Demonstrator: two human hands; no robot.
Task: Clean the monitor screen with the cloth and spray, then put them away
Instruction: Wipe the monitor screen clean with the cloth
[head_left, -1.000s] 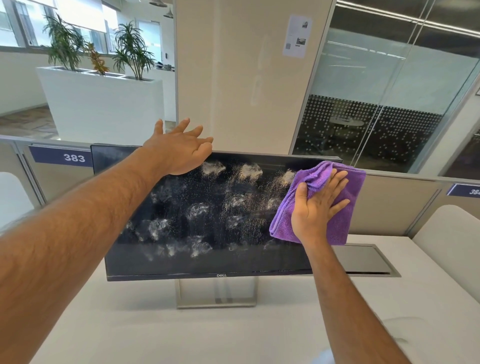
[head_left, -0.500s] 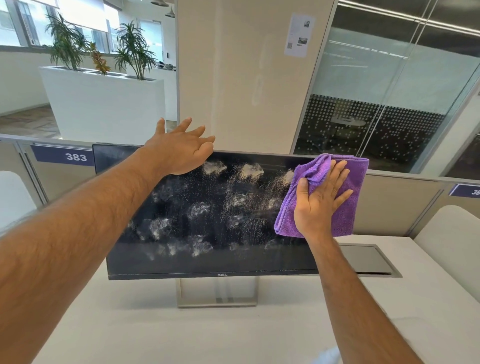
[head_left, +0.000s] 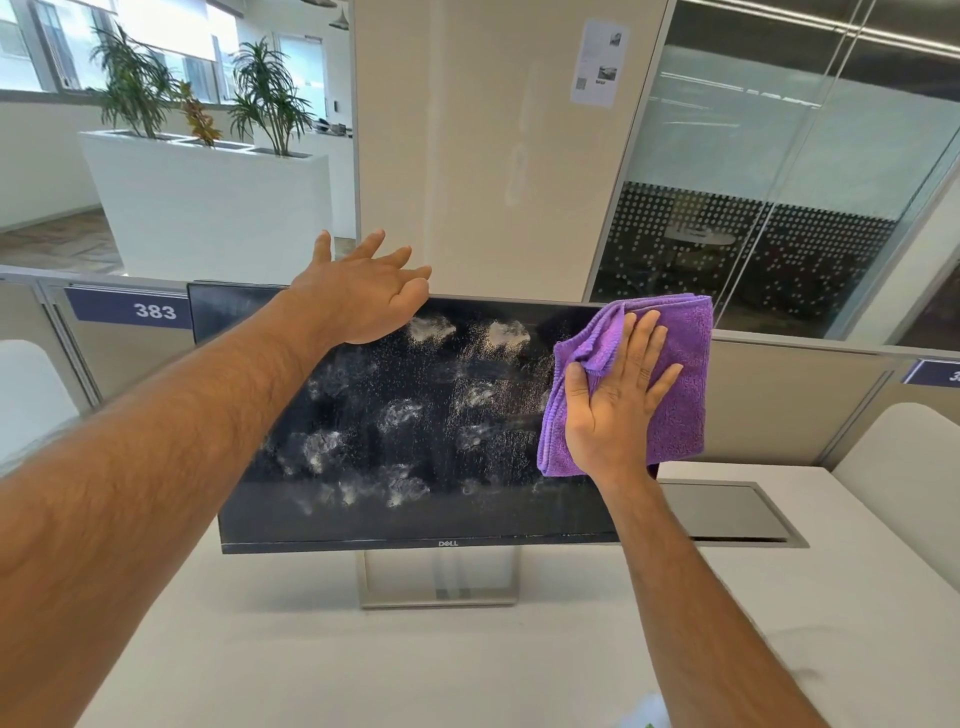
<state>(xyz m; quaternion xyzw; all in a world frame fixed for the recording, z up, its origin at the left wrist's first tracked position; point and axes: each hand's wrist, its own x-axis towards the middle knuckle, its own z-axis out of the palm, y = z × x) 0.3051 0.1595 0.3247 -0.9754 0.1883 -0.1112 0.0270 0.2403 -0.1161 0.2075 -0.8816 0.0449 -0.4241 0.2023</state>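
Note:
A black monitor (head_left: 415, 499) stands on the white desk, its dark screen speckled with white spray foam patches. My left hand (head_left: 363, 291) rests on the monitor's top edge with straight fingers. My right hand (head_left: 613, 395) presses a purple cloth (head_left: 680, 374) flat against the right part of the screen, fingers spread. At the bottom edge of the view a white object with a green mark (head_left: 644, 719) shows partly; it could be the spray bottle, mostly hidden by my right arm.
The white desk (head_left: 363, 665) carries a grey cable hatch (head_left: 727, 512) behind the monitor's right side. Beige partitions with a blue "383" label (head_left: 135, 310) stand behind. A white chair back (head_left: 904, 467) is at the right, another at the left.
My right hand has slid the purple cloth up the right side of the screen to the top corner. My left hand stays on the top edge.

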